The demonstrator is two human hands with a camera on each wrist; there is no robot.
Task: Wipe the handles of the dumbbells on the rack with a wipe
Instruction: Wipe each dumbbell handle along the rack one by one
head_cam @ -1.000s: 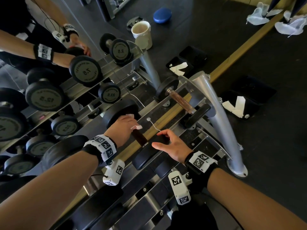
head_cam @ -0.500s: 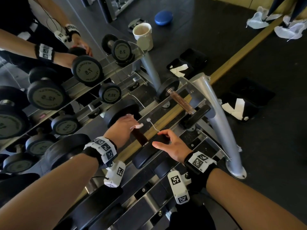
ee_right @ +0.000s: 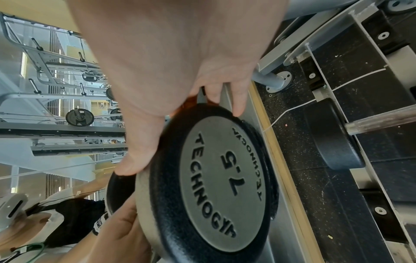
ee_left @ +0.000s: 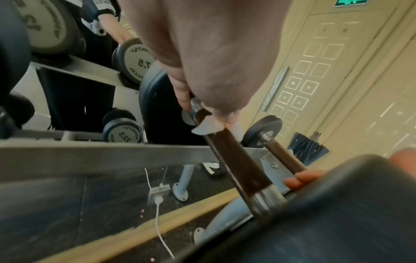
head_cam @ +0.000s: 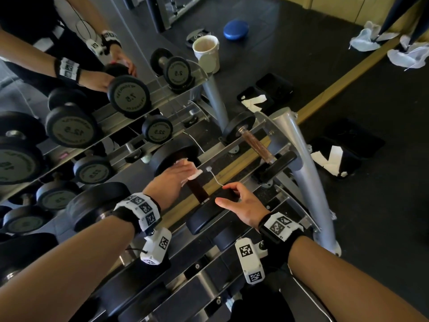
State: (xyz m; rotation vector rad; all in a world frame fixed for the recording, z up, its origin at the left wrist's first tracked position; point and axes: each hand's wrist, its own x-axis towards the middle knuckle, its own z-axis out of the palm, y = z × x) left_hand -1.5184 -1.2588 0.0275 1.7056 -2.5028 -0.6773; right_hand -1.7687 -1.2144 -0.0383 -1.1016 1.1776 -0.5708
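A black 7.5 dumbbell lies on the top shelf of the rack (head_cam: 299, 145), its brown handle (head_cam: 197, 190) running away from me. My left hand (head_cam: 171, 180) is wrapped round the handle near the far head (head_cam: 171, 154), pressing a white wipe (head_cam: 196, 175) onto it. In the left wrist view the wipe (ee_left: 203, 129) pokes out under the fingers on the handle (ee_left: 238, 163). My right hand (head_cam: 241, 205) grips the rim of the near head (head_cam: 209, 216). The right wrist view has thumb and fingers spanning that head (ee_right: 223, 181).
A smaller dumbbell (head_cam: 256, 145) with a brown handle lies to the right on the same shelf. A mirror behind the rack reflects more dumbbells (head_cam: 69, 129) and a white cup (head_cam: 206, 53). A white cable (head_cam: 214, 176) hangs behind the shelf. Lower shelves hold more black dumbbells (head_cam: 97, 205).
My left hand with the wipe has shifted only slightly along the handle toward the far head. The right hand has stayed on the near head.
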